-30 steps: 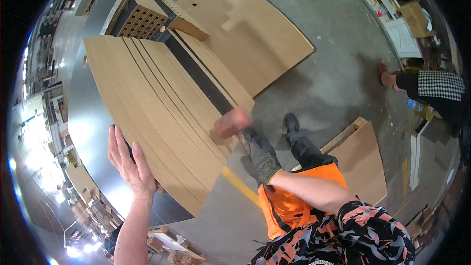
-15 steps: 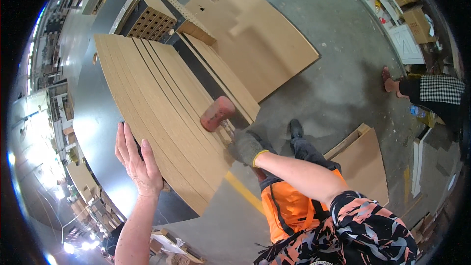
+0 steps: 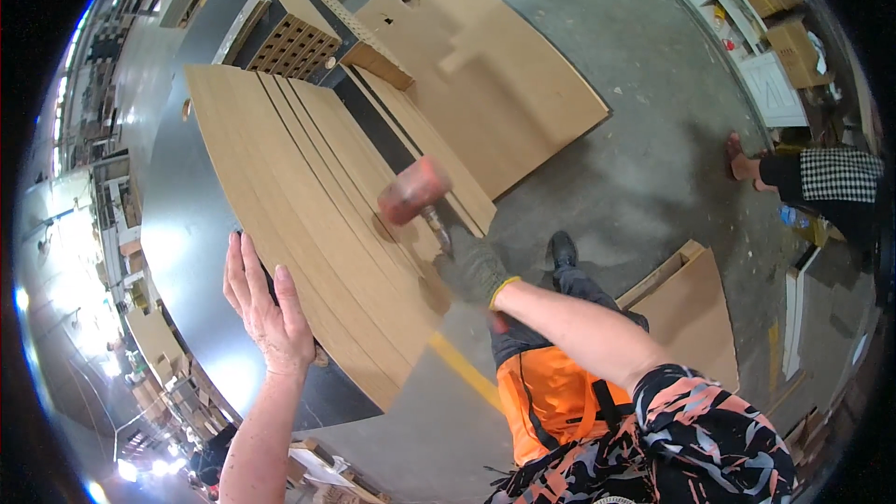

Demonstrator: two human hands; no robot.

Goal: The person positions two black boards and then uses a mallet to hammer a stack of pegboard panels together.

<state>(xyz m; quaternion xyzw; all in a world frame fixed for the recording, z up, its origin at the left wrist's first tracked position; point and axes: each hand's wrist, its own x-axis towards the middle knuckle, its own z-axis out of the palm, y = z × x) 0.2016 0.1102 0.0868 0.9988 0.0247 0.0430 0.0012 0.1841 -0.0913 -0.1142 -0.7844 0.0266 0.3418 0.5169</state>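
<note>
My right hand (image 3: 480, 273), in a dark knitted glove with a yellow cuff, is closed round the handle of a red-headed mallet (image 3: 413, 191). The mallet's head, blurred by motion, hangs just over the right part of several long wood-coloured boards (image 3: 308, 215) lying side by side, with its shadow beneath. My left hand (image 3: 268, 308) is bare, its fingers stretched out and thumb apart, at the boards' outer left edge; its palm side is partly hidden. Dark gaps run between some boards.
The boards rest on a dark panel (image 3: 201, 271). At the far end stands a box-like piece with rows of holes (image 3: 296, 47). A large cardboard sheet (image 3: 504, 84) lies on the floor, another piece (image 3: 691, 303) at right. A person's foot (image 3: 740, 159) shows far right.
The mallet's head has lifted slightly off the boards, and my right hand has shifted a little up and right. My left hand keeps nearly the same place.
</note>
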